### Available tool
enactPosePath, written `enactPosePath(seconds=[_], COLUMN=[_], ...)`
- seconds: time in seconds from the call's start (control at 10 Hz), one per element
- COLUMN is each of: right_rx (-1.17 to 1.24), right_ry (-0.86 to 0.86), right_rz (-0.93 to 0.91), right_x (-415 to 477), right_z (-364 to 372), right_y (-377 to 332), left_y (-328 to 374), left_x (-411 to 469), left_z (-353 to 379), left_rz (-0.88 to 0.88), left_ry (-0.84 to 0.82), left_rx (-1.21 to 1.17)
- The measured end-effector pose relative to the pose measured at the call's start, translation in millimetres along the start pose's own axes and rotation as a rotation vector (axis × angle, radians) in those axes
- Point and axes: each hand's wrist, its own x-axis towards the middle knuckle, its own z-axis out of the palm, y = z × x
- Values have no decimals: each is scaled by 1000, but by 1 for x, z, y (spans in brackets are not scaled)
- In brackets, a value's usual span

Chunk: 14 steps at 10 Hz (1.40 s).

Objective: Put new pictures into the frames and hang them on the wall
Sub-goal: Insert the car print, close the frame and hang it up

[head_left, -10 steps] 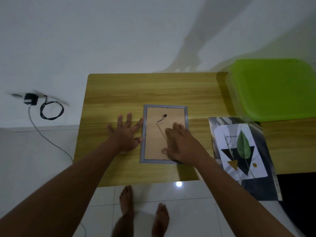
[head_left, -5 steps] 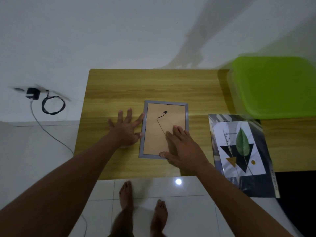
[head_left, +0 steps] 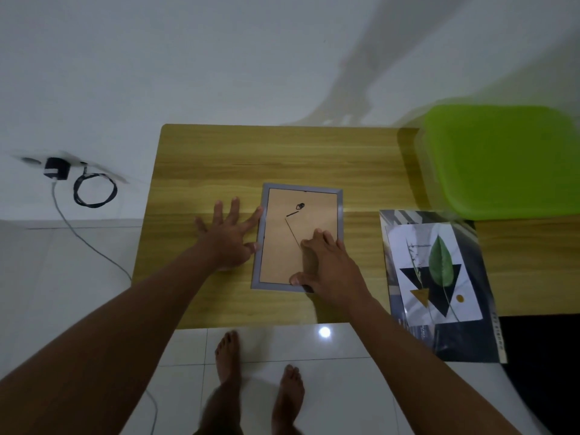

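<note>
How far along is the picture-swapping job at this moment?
Done: the frame lies face down on the table, its brown backing showing. In hand: the left hand touches the frame's left edge while the right hand presses flat on the backing. Left: the leaf print lies beside the frame, not yet inside; hanging remains.

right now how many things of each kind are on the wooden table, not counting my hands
grey-rimmed picture frame lying face down, brown backing up: 1
leaf art print in a clear plastic sleeve: 1
lime green plastic container at the far right corner: 1
total: 3
</note>
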Motion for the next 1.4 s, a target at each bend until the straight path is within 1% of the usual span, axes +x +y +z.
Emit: enactPosePath(seconds=[0.1,0.2,0.3,0.4,0.5,0.6,0.7,0.8,1.0,1.4], right_rx=[34,13,-17,-60,-156,-146,-70,-104,-152,-120], right_ry=[-11,-37,-116,-67,154,197,181,164,131,78], right_rz=[29,19,-22,-66,-59,152,287,350,381,378], right_x=[0,0,-3,-3,6,27,47,57,63,66], right_z=[-2,-7,-18,-23,-17,-3,8,16,18,12], right_y=[-2,-2,1,3,-8,-23,-36,-44,-49,-50], left_y=[-1,-2,-3,-4,-7,-12,-13,-13,-13,-12], left_x=[1,2,1,0,2,4,6,9,9,7], left_z=[2,2,0,-2,-1,-1,1,3,5,3], left_rz=[3,2,5,12,33,54,56,40,36,45], left_ry=[-1,-1,5,24,45,21,14,8,14,12], left_rx=[-1,-4,-4,-4,2,11,15,-13,-39,-16])
